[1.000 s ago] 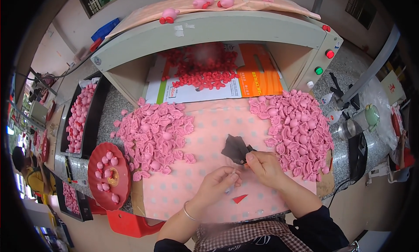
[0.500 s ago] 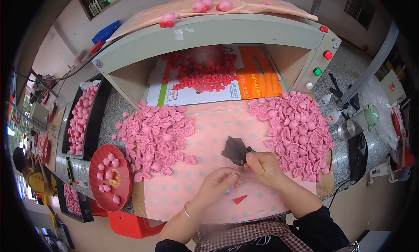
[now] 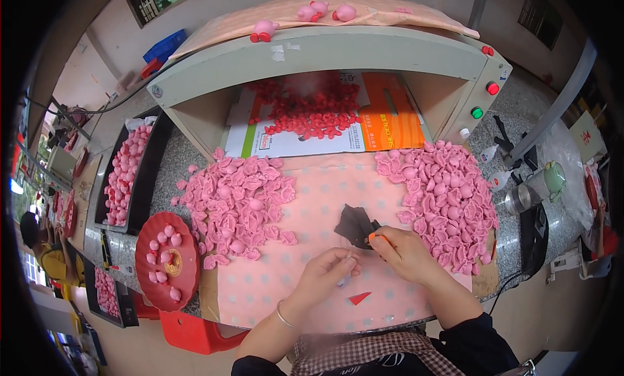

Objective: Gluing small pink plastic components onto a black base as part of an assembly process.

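My right hand (image 3: 402, 251) is closed around a small tool with an orange part (image 3: 372, 237) showing by the thumb; its exact kind is hidden. Against that hand, on its left, is a crumpled black sheet (image 3: 355, 226). My left hand (image 3: 327, 272) is pinched close by, slightly nearer to me, and a small pale bit shows at its fingertips, too small to name. A red pointed scrap (image 3: 359, 298) lies on the pink dotted cloth (image 3: 312, 200) below the hands. Heaps of pink moulded shell pieces flank them, a left heap (image 3: 237, 207) and a right heap (image 3: 448, 210).
Ahead stands a grey box-shaped machine (image 3: 325, 43) with small red pieces (image 3: 312, 119) inside on cardboard. At left are a red scalloped plate (image 3: 144, 262) with pink balls and a black tray (image 3: 155, 148). A glass jar (image 3: 538, 188) stands at right. Another person (image 3: 53, 262) sits far left.
My right hand has turned a little, and more of the orange part now shows. My left hand stays pinched. The whole view has shifted slightly.
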Motion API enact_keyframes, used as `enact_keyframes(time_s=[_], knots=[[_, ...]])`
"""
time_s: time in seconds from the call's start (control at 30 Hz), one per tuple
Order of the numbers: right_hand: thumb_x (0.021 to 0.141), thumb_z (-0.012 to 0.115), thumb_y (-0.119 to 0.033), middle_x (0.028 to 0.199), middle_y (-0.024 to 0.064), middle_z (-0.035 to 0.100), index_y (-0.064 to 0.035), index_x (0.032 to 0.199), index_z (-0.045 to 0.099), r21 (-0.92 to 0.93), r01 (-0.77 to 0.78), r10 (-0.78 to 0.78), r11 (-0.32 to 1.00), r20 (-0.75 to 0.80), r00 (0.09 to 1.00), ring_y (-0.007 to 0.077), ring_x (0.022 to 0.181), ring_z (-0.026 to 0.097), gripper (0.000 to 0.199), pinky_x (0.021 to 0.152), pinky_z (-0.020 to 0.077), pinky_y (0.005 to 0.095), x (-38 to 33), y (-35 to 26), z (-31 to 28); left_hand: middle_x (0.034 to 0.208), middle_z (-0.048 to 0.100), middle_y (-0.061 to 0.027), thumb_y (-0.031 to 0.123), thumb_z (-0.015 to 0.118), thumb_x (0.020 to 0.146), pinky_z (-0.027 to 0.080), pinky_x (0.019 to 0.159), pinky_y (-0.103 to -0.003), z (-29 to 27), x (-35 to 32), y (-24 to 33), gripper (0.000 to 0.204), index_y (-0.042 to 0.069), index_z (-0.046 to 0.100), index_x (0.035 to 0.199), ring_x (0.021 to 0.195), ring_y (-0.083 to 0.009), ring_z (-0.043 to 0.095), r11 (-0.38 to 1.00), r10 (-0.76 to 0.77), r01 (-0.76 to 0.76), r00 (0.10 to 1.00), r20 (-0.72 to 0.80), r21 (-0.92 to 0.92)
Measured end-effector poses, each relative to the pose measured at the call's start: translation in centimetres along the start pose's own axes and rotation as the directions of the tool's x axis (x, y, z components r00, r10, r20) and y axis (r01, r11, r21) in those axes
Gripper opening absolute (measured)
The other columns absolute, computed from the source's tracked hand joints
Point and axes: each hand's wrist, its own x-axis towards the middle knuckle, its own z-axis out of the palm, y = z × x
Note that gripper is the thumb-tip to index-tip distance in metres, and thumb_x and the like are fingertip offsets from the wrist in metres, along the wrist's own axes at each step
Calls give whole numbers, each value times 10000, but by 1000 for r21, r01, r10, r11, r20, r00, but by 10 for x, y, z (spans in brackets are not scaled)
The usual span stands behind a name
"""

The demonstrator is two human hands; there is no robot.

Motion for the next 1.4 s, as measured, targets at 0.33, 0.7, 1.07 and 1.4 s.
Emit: enact_keyframes(time_s=[0.33,0.7,1.07,1.4], knots=[[750,670,-199,962,122,561,-40,976,583,-301,279,-173,912,334,927,291,924,537,290,749,452,346,-39,-15,31,989,622,-62,149,519,915,407,894,-295,-37,-39,7,195,20,574,1052,1069,-166,517,994,108,-108,994,-24,7],[795,632,-158,997,138,578,-17,1069,540,172,131,-165,976,201,966,225,845,583,321,745,474,307,-36,-43,94,1137,597,-97,19,513,843,331,1007,-340,-23,-79,43,262,0,602,1089,1190,-215,448,942,327,-334,935,-140,-30],[843,571,-37,967,140,627,2,997,533,660,-242,171,712,171,970,166,879,610,163,764,498,294,-12,-57,27,936,603,-73,110,649,714,343,961,-424,-104,-60,53,197,57,646,904,923,-234,563,-269,541,-131,799,262,954],[800,630,-75,812,53,630,-38,890,586,425,53,41,904,-210,977,120,727,591,107,618,470,243,91,-64,1,995,598,-60,-1,584,831,477,744,-244,-53,-66,76,223,29,576,1052,879,-128,585,845,414,-291,887,-205,449]])
